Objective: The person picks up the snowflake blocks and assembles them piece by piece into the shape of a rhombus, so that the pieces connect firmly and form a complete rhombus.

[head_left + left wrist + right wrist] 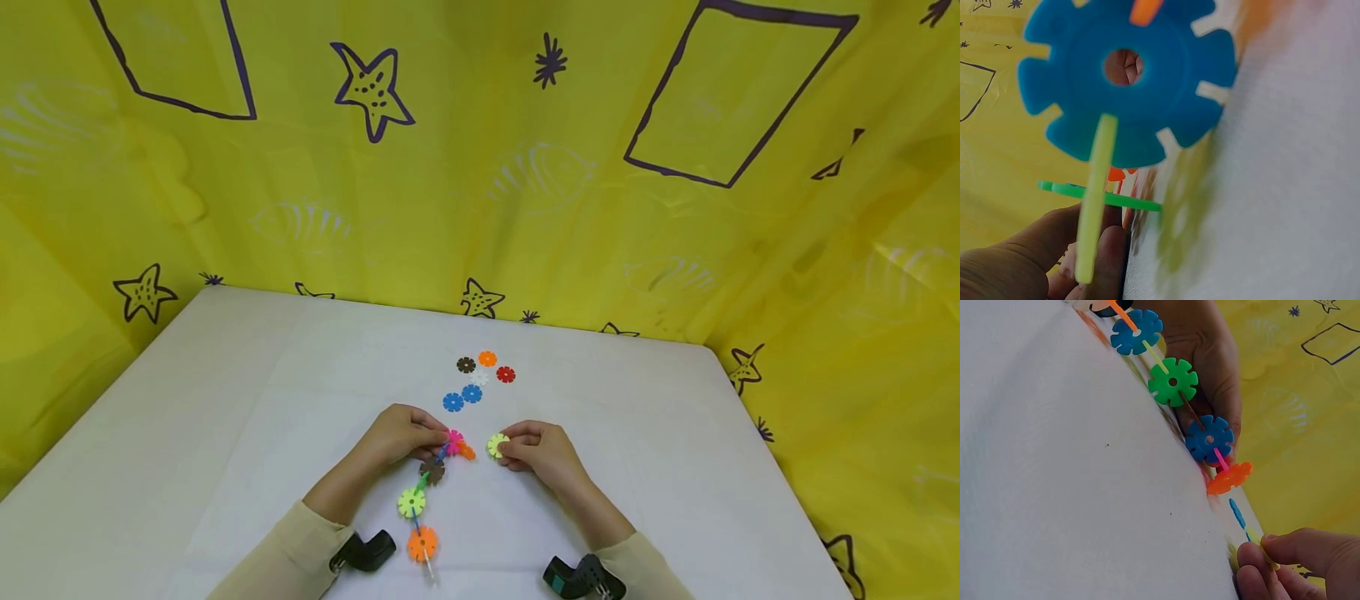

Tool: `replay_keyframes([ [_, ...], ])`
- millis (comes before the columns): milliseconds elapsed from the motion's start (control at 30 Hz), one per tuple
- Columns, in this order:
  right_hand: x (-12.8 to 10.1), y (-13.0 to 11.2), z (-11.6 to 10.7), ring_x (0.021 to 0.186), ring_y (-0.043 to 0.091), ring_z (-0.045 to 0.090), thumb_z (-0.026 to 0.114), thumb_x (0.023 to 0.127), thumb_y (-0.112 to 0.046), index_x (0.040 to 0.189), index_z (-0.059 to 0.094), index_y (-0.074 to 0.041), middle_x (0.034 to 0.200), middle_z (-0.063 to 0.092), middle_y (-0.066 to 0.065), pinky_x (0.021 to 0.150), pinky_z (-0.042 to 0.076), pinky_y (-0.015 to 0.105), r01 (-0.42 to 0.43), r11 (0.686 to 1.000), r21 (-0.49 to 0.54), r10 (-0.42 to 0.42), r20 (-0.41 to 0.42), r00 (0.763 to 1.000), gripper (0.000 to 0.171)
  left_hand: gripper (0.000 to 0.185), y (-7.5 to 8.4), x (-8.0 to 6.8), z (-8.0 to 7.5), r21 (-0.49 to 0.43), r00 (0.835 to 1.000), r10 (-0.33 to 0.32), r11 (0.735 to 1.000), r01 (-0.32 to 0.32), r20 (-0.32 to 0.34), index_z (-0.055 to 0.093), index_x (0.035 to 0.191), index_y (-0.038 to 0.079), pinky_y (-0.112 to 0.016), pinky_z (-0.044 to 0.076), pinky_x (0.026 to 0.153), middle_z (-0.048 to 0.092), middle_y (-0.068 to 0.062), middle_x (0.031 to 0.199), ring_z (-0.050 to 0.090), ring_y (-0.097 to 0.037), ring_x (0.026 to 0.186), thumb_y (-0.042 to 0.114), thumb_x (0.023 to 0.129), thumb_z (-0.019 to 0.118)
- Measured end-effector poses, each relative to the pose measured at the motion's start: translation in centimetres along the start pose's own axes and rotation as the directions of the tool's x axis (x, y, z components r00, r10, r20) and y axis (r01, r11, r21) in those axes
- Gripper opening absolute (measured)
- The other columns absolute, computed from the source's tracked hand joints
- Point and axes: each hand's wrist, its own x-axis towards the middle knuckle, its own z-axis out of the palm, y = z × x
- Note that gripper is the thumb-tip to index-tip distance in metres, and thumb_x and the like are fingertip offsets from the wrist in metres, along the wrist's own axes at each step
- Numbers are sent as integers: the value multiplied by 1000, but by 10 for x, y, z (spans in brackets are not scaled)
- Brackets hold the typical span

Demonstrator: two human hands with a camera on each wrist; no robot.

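Note:
My left hand (pixel 441 437) pinches the far end of a chain of interlocked plastic discs (pixel 422 500) by its pink and orange pieces. The chain trails toward me across the white table (pixel 187 417) and ends in an orange disc (pixel 422 543). In the right wrist view the chain shows blue (pixel 1137 331), green (pixel 1173 381), blue (pixel 1209 439) and orange (pixel 1229 477) discs, with the left hand (pixel 1210 356) behind them. My right hand (pixel 507 447) pinches a single pale yellow disc (pixel 497 445) just right of the chain's end, a small gap apart. A large blue disc (pixel 1125 75) fills the left wrist view.
Several loose discs lie just beyond the hands: brown (pixel 466 364), orange (pixel 487 358), red (pixel 506 374), white (pixel 480 378) and two blue (pixel 462 397). A yellow curtain (pixel 480 167) with drawn stars surrounds the table. Wrist cameras (pixel 365 550) sit on both forearms.

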Motion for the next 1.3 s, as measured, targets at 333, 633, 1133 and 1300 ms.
replay_keyframes([
  [333, -13, 0, 5, 69, 17, 71, 77, 84, -10, 107, 67, 6, 81, 72, 8, 67, 60, 26, 0, 1000, 21, -1, 32, 999, 29, 14, -1, 0, 1, 0, 1000, 3, 1000, -3, -1, 75, 94, -1, -23, 58, 61, 72, -3, 76, 63, -8, 59, 10, 85, 76],
  [633, -22, 3, 9, 71, 18, 72, 74, 85, -5, 108, 65, 10, 82, 73, 10, 66, 60, 27, 14, 997, 74, -19, 67, 998, 29, 15, -1, 1, 2, 0, 1000, 11, 1000, -11, 3, 75, 94, -2, -24, 58, 62, 72, -3, 78, 63, -8, 60, 10, 86, 76],
  [1133, -31, 6, 20, 75, 21, 74, 72, 86, -5, 112, 64, 11, 86, 73, 12, 69, 61, 30, 22, 991, 131, -34, 94, 995, 31, 15, 1, 0, 2, -3, 1000, 6, 1000, -6, 2, 75, 95, -3, -24, 58, 63, 72, -5, 78, 64, -9, 61, 10, 87, 75],
  [1300, -30, 6, 21, 76, 21, 74, 72, 87, -5, 113, 63, 11, 88, 74, 14, 70, 61, 30, 29, 991, 134, -42, 96, 995, 32, 16, 0, 0, 1, 11, 1000, 2, 1000, -2, 5, 75, 95, -2, -24, 58, 63, 73, -4, 78, 63, -9, 61, 12, 87, 75],
])
